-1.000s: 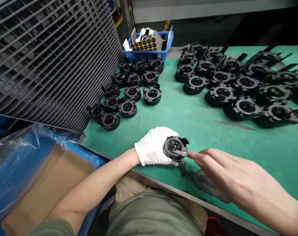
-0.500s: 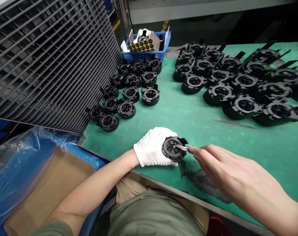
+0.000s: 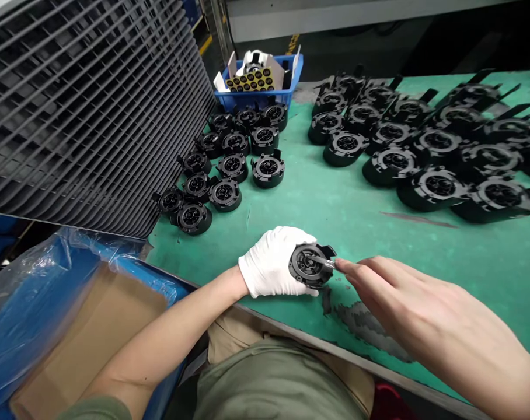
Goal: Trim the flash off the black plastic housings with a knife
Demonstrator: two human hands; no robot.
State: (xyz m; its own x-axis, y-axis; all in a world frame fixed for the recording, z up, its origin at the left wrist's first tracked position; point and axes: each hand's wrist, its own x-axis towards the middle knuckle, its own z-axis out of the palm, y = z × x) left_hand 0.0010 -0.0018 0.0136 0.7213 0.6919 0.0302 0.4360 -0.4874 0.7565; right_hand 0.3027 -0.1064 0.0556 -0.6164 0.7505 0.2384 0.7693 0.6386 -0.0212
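Observation:
My left hand (image 3: 271,261), in a white glove, is closed round a round black plastic part (image 3: 309,265) and holds it tilted just above the green table (image 3: 344,216) near its front edge. My bare right hand (image 3: 405,303) pinches a thin metal tool (image 3: 327,262) whose tip rests in the middle of that part. To the far left on the table stand several similar small black round parts (image 3: 230,163). Several larger black parts with light rings (image 3: 426,157) lie at the far right.
A large grey ribbed grille (image 3: 85,105) leans along the left side of the table. A blue bin (image 3: 258,81) with a card of yellow-black discs stands at the back. At the near left is a cardboard box (image 3: 85,332) in a blue plastic-lined crate.
My right hand has shifted the tool tip slightly up and left into the middle of the part. My left hand has kept its grip in the same place.

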